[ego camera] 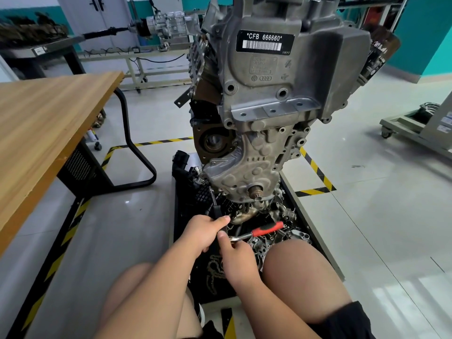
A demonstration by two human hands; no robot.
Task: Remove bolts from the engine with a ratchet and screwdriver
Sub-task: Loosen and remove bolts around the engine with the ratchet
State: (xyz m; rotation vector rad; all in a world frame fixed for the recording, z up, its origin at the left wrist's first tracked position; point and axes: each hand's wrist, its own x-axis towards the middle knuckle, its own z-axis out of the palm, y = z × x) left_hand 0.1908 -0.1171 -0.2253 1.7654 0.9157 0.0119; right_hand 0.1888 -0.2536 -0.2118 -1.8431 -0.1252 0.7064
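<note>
A grey engine [269,99] stands upright on a stand in front of me. My left hand [201,232] grips the black handle of a screwdriver [216,211]. Its thin shaft points up to the lower left edge of the engine's timing cover. My right hand [238,258] is just to the right and below, with its thumb up beside the left hand. It holds the chrome head end of a ratchet [266,229], whose red handle sticks out to the right over the tray. The ratchet's socket end is hidden behind my fingers.
A black tray [292,199] under the engine holds several loose metal parts and a chain. A wooden table [49,118] stands at the left on a black frame. Yellow-black tape marks the floor. My bare knees frame the tray. A wheeled cart [415,128] is at the right.
</note>
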